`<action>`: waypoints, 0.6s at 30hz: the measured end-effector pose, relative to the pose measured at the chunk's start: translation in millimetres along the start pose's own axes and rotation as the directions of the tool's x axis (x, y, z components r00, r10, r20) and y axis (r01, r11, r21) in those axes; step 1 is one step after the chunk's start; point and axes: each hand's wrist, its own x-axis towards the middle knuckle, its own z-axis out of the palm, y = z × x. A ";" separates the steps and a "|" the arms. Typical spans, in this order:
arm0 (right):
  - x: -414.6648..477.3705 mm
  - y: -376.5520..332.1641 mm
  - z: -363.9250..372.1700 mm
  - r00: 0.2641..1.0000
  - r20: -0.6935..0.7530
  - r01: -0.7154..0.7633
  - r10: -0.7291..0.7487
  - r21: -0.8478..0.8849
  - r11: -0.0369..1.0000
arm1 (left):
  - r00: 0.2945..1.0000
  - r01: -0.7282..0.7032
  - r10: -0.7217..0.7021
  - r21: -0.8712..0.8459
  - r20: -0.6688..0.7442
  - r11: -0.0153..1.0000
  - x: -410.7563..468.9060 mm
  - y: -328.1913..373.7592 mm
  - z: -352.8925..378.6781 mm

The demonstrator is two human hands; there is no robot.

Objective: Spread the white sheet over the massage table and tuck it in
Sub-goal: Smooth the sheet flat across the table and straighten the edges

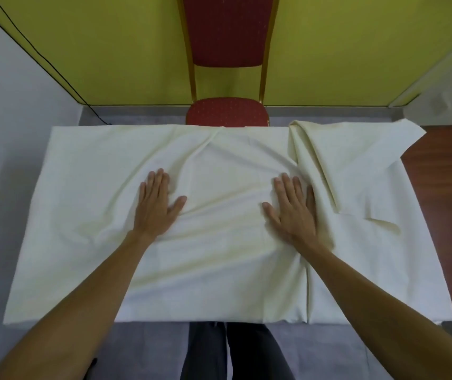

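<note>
Both flat and spread on the white sheet (219,165), left grip (155,201) and right grip (292,209) should sweep the 2 o'clock fold (326,165) over bare counter (438,215) at 3 o'clock

Free along the near edge of the massage table (433,215), over open floor (142,349), and past the left end. Blocked at mid far edge by a red chair (227,111) just beside it. Hindered near the far right corner by a folded-back ridge of white sheet (329,165). Open over the bare right end.
</note>
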 end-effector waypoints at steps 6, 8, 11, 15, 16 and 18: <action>77.3 -50.3 -20.3 0.987 -0.158 0.014 0.011 0.157 0.987 | 0.998 -0.056 0.056 -0.012 -0.041 0.998 58.1 4.9 -24.3; 120.5 -63.2 -21.2 0.992 -0.108 0.075 -0.058 0.161 0.984 | 0.997 -0.076 0.075 -0.025 -0.033 0.997 88.7 6.3 -28.3; 169.6 -64.2 -15.8 0.994 -0.028 0.108 -0.106 0.089 0.990 | 0.998 -0.061 0.061 -0.041 0.002 0.997 128.5 9.5 -28.4; 182.9 -44.6 -5.8 0.991 0.024 0.135 -0.134 -0.019 0.991 | 0.997 -0.025 0.027 -0.033 0.070 0.999 149.9 10.6 -16.0; 181.4 -39.1 -6.3 0.992 0.014 0.128 -0.128 -0.034 0.991 | 0.998 -0.035 0.036 -0.016 0.055 0.999 149.5 9.0 -12.2; 178.7 -26.7 -8.6 0.994 -0.004 0.105 -0.105 -0.038 0.994 | 0.998 -0.058 0.057 0.028 0.014 0.998 147.2 4.1 -7.0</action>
